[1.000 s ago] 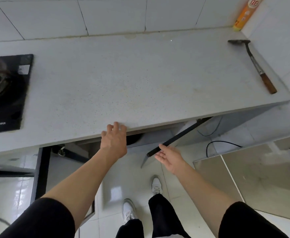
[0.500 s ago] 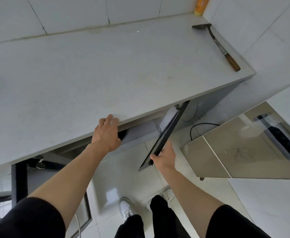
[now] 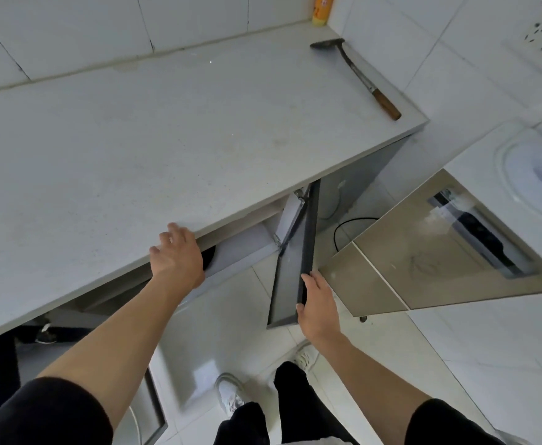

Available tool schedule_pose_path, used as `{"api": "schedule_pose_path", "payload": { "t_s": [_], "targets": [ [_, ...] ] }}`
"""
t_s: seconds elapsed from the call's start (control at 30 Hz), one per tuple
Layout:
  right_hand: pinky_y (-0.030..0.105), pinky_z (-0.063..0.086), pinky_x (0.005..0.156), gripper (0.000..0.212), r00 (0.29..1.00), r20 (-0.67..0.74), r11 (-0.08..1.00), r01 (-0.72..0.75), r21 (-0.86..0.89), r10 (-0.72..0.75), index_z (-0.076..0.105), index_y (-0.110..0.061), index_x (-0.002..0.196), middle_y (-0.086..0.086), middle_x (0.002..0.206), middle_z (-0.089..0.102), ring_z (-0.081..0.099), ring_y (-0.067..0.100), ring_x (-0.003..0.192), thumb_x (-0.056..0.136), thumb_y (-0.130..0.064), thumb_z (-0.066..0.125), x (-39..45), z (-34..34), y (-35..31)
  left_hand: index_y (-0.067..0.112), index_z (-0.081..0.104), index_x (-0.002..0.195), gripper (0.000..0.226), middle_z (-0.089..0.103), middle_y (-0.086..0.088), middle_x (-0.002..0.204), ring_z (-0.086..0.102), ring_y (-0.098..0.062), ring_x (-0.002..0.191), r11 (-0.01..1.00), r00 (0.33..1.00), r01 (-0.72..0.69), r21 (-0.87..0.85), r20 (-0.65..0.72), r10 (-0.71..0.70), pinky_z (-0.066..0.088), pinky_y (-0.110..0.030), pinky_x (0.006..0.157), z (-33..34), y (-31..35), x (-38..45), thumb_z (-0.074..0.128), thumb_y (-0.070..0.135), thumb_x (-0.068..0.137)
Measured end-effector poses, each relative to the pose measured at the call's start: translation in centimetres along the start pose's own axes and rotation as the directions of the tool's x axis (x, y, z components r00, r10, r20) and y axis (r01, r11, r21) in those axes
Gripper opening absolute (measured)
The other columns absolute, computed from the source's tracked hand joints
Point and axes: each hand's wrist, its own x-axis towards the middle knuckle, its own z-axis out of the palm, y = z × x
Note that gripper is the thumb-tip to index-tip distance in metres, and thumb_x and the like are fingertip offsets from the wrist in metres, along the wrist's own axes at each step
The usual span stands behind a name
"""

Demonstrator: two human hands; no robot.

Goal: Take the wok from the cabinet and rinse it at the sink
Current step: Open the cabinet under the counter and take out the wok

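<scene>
The grey cabinet door point(image 3: 290, 284) under the pale stone counter point(image 3: 166, 139) stands swung far open to the right on its hinge. My right hand point(image 3: 317, 303) grips the door's outer edge, thumb on the inner face. My left hand point(image 3: 176, 258) rests on the counter's front edge with the fingers lying on top. Just behind that hand, inside the cabinet opening, a dark curved shape point(image 3: 209, 256) shows; I cannot tell whether it is the wok. No sink is in view.
A metal tool with a wooden handle point(image 3: 356, 73) lies at the counter's far right, by an orange bottle point(image 3: 322, 9). A glossy brown panel point(image 3: 423, 261) juts in at the right, close to the open door. Another cabinet door point(image 3: 154, 409) hangs open lower left. A black cable point(image 3: 343, 226) lies on the floor.
My right hand took hold of the cabinet door's edge and swung it wider open to the right. My left hand stayed on the counter edge. The view turned to the right.
</scene>
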Motion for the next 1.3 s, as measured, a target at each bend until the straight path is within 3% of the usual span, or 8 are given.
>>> {"api": "schedule_pose_path", "payload": {
  "t_s": [0.1,0.2,0.3,0.47,0.67,0.97,1.13,1.3],
  "targets": [
    [0.033,0.039,0.11,0.072,1.0,0.028,0.999,0.003,-0.051,-0.002,0.033,-0.012,0.147,0.003,0.155,0.023,0.032,0.021,0.138,0.084,0.001,0.066,-0.4,-0.8,1.2,-0.001,0.016,0.15,0.085,0.014,-0.024,0.156,0.028,-0.039,0.138,1.0,1.0,0.009,-0.007,0.003,-0.009,0.037,-0.045,0.11,-0.8,1.7,0.3,0.059,0.037,0.087],
    [0.035,0.042,0.105,0.073,1.0,0.028,0.984,0.016,-0.179,-0.011,0.033,-0.012,0.147,0.003,0.155,0.024,0.038,0.021,0.135,0.083,0.0,0.067,-0.5,-2.2,3.5,0.012,0.022,0.143,0.073,0.024,-0.015,0.148,0.033,-0.034,0.13,0.975,0.975,-0.187,-0.123,-0.147,0.169,0.045,-0.043,0.102,-1.4,4.5,0.7,0.062,0.029,0.085],
    [0.034,0.04,0.104,0.071,0.999,0.02,0.957,0.037,-0.289,-0.032,0.035,-0.015,0.146,0.001,0.153,0.028,0.04,0.02,0.131,0.083,-0.003,0.066,0.2,-3.7,4.6,0.021,0.019,0.143,0.075,0.025,-0.012,0.148,0.03,-0.034,0.13,0.929,0.955,-0.282,-0.241,-0.16,0.248,0.05,-0.045,0.096,-2.1,5.7,1.2,0.062,0.019,0.082],
    [0.034,0.038,0.105,0.073,0.997,0.066,0.927,0.05,-0.372,-0.027,0.036,-0.013,0.144,0.001,0.151,0.032,0.037,0.02,0.133,0.08,-0.01,0.069,0.5,-3.9,4.9,0.014,0.026,0.143,0.068,0.025,-0.009,0.15,0.029,-0.032,0.131,0.95,0.978,-0.2,-0.241,-0.108,0.179,0.05,-0.045,0.096,-1.0,4.3,1.3,0.061,0.02,0.084],
    [0.039,0.034,0.11,0.07,0.996,0.075,0.938,-0.02,-0.346,0.049,0.029,-0.007,0.147,0.007,0.156,0.025,0.034,0.024,0.136,0.089,-0.034,0.058,1.1,-4.9,6.4,0.012,0.023,0.143,0.074,0.025,-0.009,0.149,0.033,-0.034,0.129,0.962,0.967,-0.23,-0.148,-0.142,0.21,0.047,-0.044,0.099,-0.8,4.5,1.3,0.065,0.026,0.083],
    [0.044,0.028,0.111,0.081,0.983,0.127,0.919,-0.073,-0.386,0.131,0.012,-0.015,0.152,0.01,0.162,0.005,0.026,0.032,0.138,0.089,-0.038,0.058,2.3,-6.4,8.8,0.012,0.014,0.146,0.084,0.0,-0.014,0.158,0.007,-0.035,0.146,0.966,0.972,-0.218,-0.136,-0.118,0.202,0.038,-0.043,0.113,0.2,5.2,0.5,0.068,0.024,0.083],
    [0.049,0.02,0.114,0.082,0.982,0.108,0.895,-0.094,-0.437,0.155,0.019,-0.017,0.15,0.011,0.162,0.002,0.012,0.033,0.144,0.086,-0.053,0.056,3.3,-6.8,10.4,0.018,0.018,0.144,0.08,0.002,-0.012,0.156,0.009,-0.035,0.145,0.972,0.978,-0.196,-0.125,-0.097,0.185,0.044,-0.044,0.107,-0.5,5.7,0.6,0.068,0.02,0.082],
    [0.049,0.022,0.114,0.076,0.966,0.164,0.892,-0.11,-0.438,0.2,0.028,-0.021,0.146,0.01,0.162,-0.006,0.008,0.036,0.145,0.086,-0.059,0.054,5.1,-8.2,11.7,0.026,0.011,0.149,0.084,-0.005,-0.016,0.156,0.004,-0.038,0.146,0.983,0.987,-0.155,-0.099,-0.067,0.148,0.046,-0.045,0.105,-0.6,6.9,0.7,0.066,0.021,0.085]
  ]
}}
